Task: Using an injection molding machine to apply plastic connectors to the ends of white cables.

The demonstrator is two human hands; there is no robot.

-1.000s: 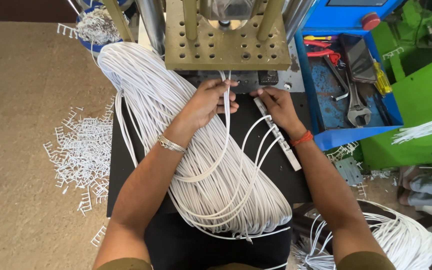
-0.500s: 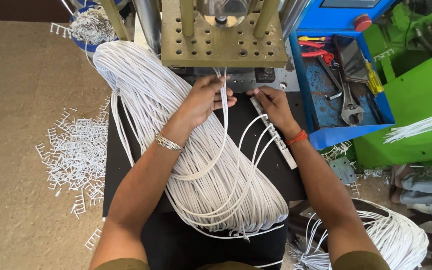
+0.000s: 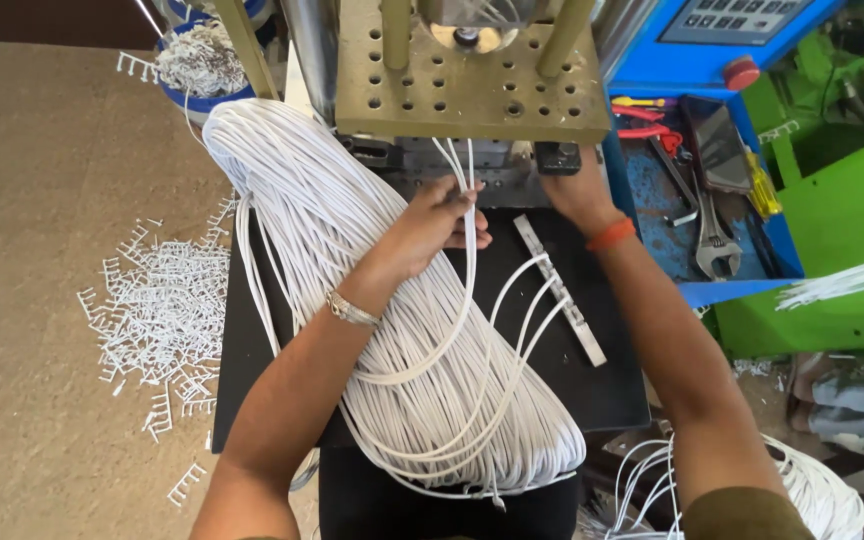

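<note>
A thick bundle of white cables point(image 3: 372, 300) lies diagonally across a black work surface point(image 3: 602, 390). My left hand point(image 3: 442, 215) rests on the bundle and pinches a few cable ends that run up into the mould under the perforated metal plate point(image 3: 472, 80). My right hand point(image 3: 572, 185) reaches to the machine's front edge beside a small black part point(image 3: 557, 157); its fingers are partly hidden. A grey metal strip point(image 3: 560, 290) lies on the black surface below my right wrist, with three looped cables reaching it.
A blue tray point(image 3: 692, 200) at the right holds a wrench, pliers and screwdrivers. Green machine housing point(image 3: 842, 240) stands further right. White plastic sprue scraps point(image 3: 162, 320) litter the brown floor at left. More white cables point(image 3: 812, 490) hang at bottom right.
My right hand moved from the grey strip up to the machine's front edge. My left hand stayed on the cable ends at the mould.
</note>
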